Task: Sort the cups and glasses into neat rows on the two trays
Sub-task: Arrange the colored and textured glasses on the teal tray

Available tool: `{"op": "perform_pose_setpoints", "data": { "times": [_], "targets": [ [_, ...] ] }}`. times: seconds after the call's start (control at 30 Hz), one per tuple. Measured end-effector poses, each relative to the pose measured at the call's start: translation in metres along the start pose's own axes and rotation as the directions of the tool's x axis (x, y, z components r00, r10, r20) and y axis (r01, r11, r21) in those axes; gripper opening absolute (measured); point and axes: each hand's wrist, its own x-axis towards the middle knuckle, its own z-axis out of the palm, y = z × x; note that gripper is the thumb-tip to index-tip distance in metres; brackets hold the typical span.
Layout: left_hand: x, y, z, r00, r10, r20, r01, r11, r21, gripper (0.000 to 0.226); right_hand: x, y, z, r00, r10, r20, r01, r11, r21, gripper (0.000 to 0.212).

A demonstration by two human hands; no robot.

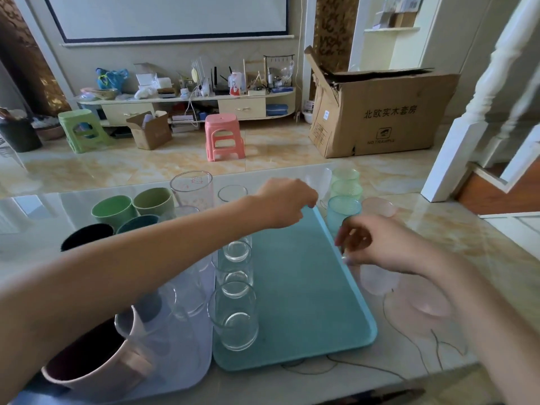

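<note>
The left hand reaches across the table with its fingers curled at the far corner of the teal tray; whether it grips the tray edge or a faint clear cup just beyond the fingertips cannot be told. The right hand hovers at the tray's right edge, fingers loosely bent and pinched together; blur hides whether anything is between them. Under the left forearm a row of clear glasses runs along the tray's left side. Further left, under that arm, lies a white tray with more clear glasses, a pink mug and several green and dark cups. Beyond the right hand stand three green textured cups, with a pale pink cup beside them and another pink cup below the right wrist. A tall glass past the left forearm bears a small red print, unreadable. The cardboard box on the floor reads "北欧实木套房".
</note>
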Motion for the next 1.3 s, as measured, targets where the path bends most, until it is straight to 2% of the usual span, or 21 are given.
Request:
{"op": "perform_pose_setpoints", "data": {
  "times": [0.07, 0.1, 0.17, 0.3, 0.47, 0.63, 0.7, 0.77, 0.83, 0.97, 1.03, 1.17, 1.23, 1.3],
  "targets": [
    [0.021, 0.026, 0.011, 0.983, 0.182, 0.027, -0.183, 0.982, 0.054, 0.037, -0.005, 0.017, -0.024, 0.986, 0.093, -0.141, -0.107, 0.99, -0.093, 0.02],
    [0.029, 0.037, 0.016, 0.966, 0.254, 0.041, -0.256, 0.963, 0.078, 0.038, -0.007, 0.025, -0.03, 0.975, 0.147, -0.167, -0.17, 0.977, -0.131, 0.019],
    [0.045, 0.052, 0.028, 0.942, 0.332, 0.054, -0.336, 0.936, 0.108, 0.037, -0.009, 0.035, -0.033, 0.959, 0.26, -0.117, -0.279, 0.938, -0.205, 0.019],
    [0.065, 0.061, 0.048, 0.937, 0.333, 0.109, -0.339, 0.94, 0.047, 0.033, -0.008, 0.043, -0.022, 0.943, 0.329, 0.04, -0.304, 0.907, -0.29, 0.013],
    [0.071, 0.06, 0.071, 0.928, 0.341, 0.152, -0.342, 0.94, -0.019, 0.026, -0.006, 0.039, -0.015, 0.925, 0.362, 0.115, -0.306, 0.889, -0.341, 0.02],
    [0.078, 0.065, 0.097, 0.942, 0.323, 0.085, -0.323, 0.946, -0.023, 0.019, 0.0, 0.039, -0.004, 0.906, 0.398, 0.147, -0.314, 0.862, -0.398, 0.024],
    [0.076, 0.064, 0.093, 0.943, 0.329, 0.044, -0.326, 0.944, -0.06, 0.02, 0.004, 0.04, -0.001, 0.897, 0.409, 0.166, -0.292, 0.833, -0.47, 0.026],
    [0.068, 0.06, 0.08, 0.947, 0.322, 0.002, -0.32, 0.942, -0.1, 0.02, 0.008, 0.038, 0.0, 0.884, 0.427, 0.189, -0.268, 0.795, -0.544, 0.018],
    [0.057, 0.053, 0.061, 0.957, 0.29, -0.001, -0.287, 0.947, -0.145, 0.019, 0.01, 0.037, 0.0, 0.872, 0.445, 0.205, -0.253, 0.767, -0.589, 0.012],
    [0.039, 0.013, 0.014, 0.992, 0.117, 0.051, -0.102, 0.969, -0.226, 0.003, 0.015, 0.038, 0.002, 0.87, 0.446, 0.211, -0.25, 0.767, -0.591, 0.02],
    [0.036, -0.016, 0.003, 0.999, 0.028, 0.02, -0.023, 0.973, -0.231, 0.007, 0.015, 0.037, 0.004, 0.884, 0.424, 0.195, -0.238, 0.769, -0.594, 0.008],
    [0.034, -0.06, 0.02, 0.988, -0.143, 0.06, 0.152, 0.967, -0.204, 0.015, 0.012, 0.037, 0.007, 0.923, 0.359, 0.136, -0.254, 0.837, -0.485, 0.024],
    [0.037, -0.07, 0.034, 0.98, -0.175, 0.094, 0.191, 0.962, -0.197, 0.026, 0.012, 0.036, 0.007, 0.924, 0.36, 0.128, -0.273, 0.857, -0.437, 0.022],
    [0.041, -0.074, 0.046, 0.973, -0.205, 0.107, 0.22, 0.962, -0.158, 0.025, 0.013, 0.035, 0.005, 0.922, 0.366, 0.127, -0.287, 0.866, -0.41, 0.014]
  ]
}}
